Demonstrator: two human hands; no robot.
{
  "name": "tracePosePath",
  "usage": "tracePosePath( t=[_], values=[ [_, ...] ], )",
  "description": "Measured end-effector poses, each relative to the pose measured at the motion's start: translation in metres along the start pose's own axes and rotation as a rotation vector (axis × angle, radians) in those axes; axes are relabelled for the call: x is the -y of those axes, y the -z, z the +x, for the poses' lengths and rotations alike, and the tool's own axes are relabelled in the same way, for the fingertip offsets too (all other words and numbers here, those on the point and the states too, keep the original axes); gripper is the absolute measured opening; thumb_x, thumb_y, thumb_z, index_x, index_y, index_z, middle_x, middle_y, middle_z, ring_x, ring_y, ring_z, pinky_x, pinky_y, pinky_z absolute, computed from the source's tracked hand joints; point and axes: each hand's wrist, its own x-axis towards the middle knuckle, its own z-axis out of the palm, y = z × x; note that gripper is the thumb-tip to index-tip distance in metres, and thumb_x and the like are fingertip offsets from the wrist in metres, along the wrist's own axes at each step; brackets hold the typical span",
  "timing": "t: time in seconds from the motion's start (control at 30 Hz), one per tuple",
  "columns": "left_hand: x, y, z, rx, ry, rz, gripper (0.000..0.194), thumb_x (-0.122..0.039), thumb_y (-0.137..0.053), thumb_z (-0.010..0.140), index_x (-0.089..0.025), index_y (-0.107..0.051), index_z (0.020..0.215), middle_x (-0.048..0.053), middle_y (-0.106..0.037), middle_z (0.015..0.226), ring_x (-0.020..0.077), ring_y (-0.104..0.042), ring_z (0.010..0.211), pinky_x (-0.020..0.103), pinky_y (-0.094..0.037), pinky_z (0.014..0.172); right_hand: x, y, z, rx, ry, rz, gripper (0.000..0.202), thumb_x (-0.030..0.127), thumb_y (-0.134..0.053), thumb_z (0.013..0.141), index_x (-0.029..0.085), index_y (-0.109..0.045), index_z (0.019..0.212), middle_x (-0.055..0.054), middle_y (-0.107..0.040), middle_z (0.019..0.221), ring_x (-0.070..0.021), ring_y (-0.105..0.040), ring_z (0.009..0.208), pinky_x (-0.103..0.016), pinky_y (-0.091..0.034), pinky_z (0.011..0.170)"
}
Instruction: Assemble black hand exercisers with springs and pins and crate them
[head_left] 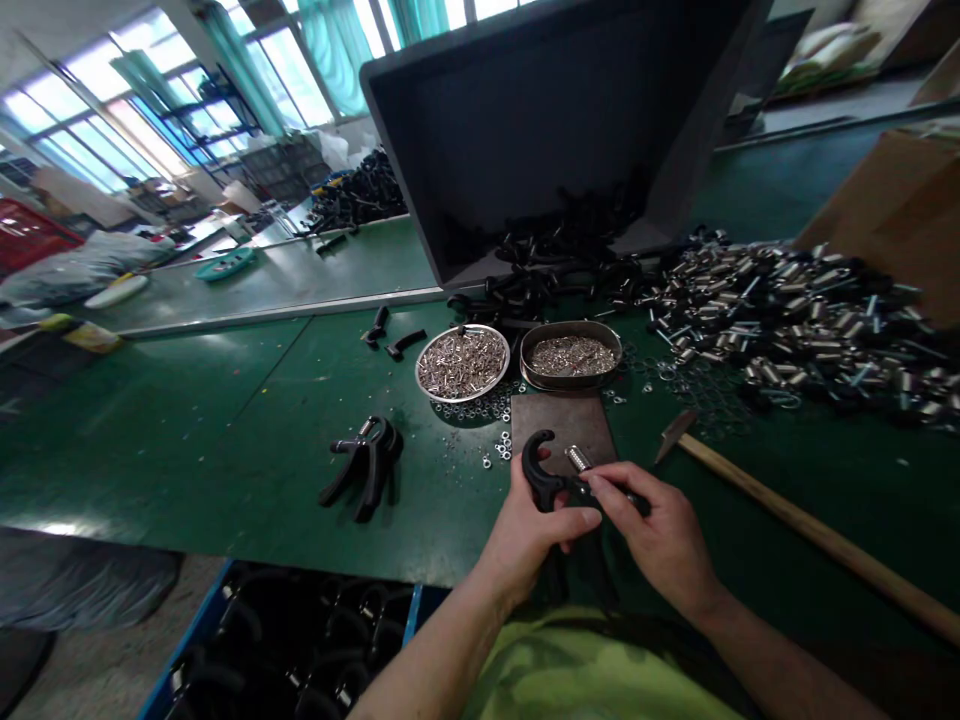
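Observation:
My left hand (536, 525) is wrapped round a black clamp (541, 470), its hooked jaw pointing up and its handles hanging toward me. My right hand (660, 530) pinches a slim black part with a ribbed silver cylinder (577, 458) at its end, close against the clamp. Where the two parts meet is hidden by the fingers. Beyond the hands lies a flat metal plate (562, 420). Another black clamp (366, 465) stands on the green bench to the left.
Behind the plate are a round dish (463, 362) and an oval tin (571, 355) of small metal pieces. Loose rings (504, 445) lie nearby. A hammer (795, 510) and a heap of silver-and-black parts (795, 320) are on the right. A large grey bin (540, 130) lies tipped behind; a blue crate (285, 640) stands below left.

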Motion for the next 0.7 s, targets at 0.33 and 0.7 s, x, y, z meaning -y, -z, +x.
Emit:
tracePosePath(
  t=[0.33, 0.7],
  values=[
    [0.0, 0.009, 0.005, 0.065, -0.106, 0.286, 0.066, -0.021, -0.075, 0.062, -0.022, -0.037, 0.116, -0.002, -0.054, 0.086, 0.0075, -0.05, 0.066, 0.018, -0.042, 0.057, -0.012, -0.004, 0.0, 0.11, 0.162, -0.081, 0.015, 0.027, -0.051, 0.088, 0.021, -0.063, 0.081, 0.001, -0.069, 0.072, -0.0126, -0.065, 0.066, -0.02, -0.047, 0.061],
    [-0.016, 0.027, 0.007, 0.058, -0.267, 0.562, 0.091, -0.018, -0.075, 0.06, -0.028, -0.029, 0.138, 0.0, -0.061, 0.097, 0.0138, -0.058, 0.077, 0.025, -0.047, 0.07, -0.027, 0.003, 0.013, 0.591, -0.367, 0.192, 0.05, 0.058, -0.029, 0.091, 0.016, -0.057, 0.097, -0.003, -0.063, 0.068, -0.0149, -0.058, 0.056, -0.025, -0.045, 0.05]
  ],
)
